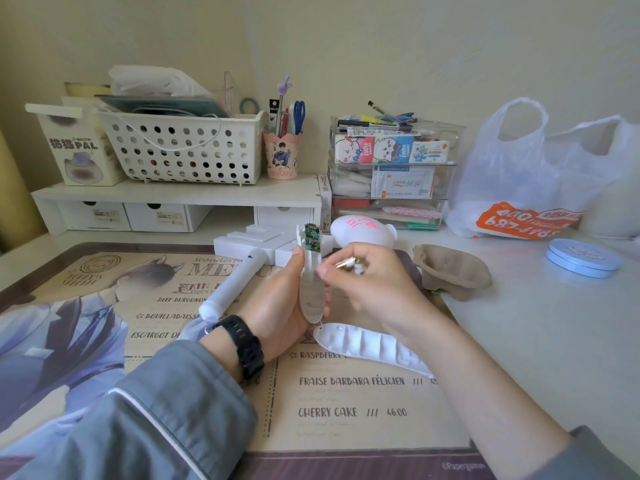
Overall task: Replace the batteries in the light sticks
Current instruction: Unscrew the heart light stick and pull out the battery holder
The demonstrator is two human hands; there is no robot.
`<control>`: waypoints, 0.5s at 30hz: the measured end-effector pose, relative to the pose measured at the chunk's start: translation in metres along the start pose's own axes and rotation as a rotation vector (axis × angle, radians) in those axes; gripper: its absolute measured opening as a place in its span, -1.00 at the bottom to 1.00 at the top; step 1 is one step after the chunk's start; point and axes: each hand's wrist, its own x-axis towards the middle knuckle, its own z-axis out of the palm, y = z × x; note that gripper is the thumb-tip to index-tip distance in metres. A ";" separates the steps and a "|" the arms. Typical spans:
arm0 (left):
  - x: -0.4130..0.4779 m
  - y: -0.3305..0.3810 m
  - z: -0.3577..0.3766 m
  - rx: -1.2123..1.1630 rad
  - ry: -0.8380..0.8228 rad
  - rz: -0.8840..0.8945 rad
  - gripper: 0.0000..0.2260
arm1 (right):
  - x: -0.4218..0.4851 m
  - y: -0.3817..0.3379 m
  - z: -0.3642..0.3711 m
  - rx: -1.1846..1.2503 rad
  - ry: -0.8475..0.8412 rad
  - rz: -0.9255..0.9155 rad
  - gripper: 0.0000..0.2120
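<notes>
White cover point(370, 344) beside grey tray point(453, 268).

The left arm wears a grey-blue sleeve point(166, 407) of woven cloth, creased in folds, with a thin white piped line curving across the cuff. Just beyond that cuff, toward the left hand point(277, 306), a black wristwatch point(242, 344) circles the wrist on a ribbed, segmented strap. The right forearm is bare from the right hand point(374, 285) back to a pushed-up cuff of the same grey-blue cloth point(595, 452), well away from the watch.
</notes>
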 end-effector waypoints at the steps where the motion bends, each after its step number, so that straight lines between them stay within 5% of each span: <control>1: 0.000 0.002 0.000 0.016 0.026 -0.001 -0.56 | 0.003 -0.003 -0.004 0.180 0.009 0.071 -0.96; 8: -0.009 0.011 0.003 0.029 -0.104 -0.107 -0.80 | 0.026 0.002 -0.038 1.086 0.240 0.356 -0.71; 12: -0.012 0.012 0.004 -0.042 -0.148 -0.162 -0.77 | 0.030 0.003 -0.054 0.856 0.353 0.400 -0.66; 15: -0.009 0.008 0.003 -0.048 -0.112 -0.180 -0.75 | 0.033 0.003 -0.074 0.957 0.418 0.404 -0.71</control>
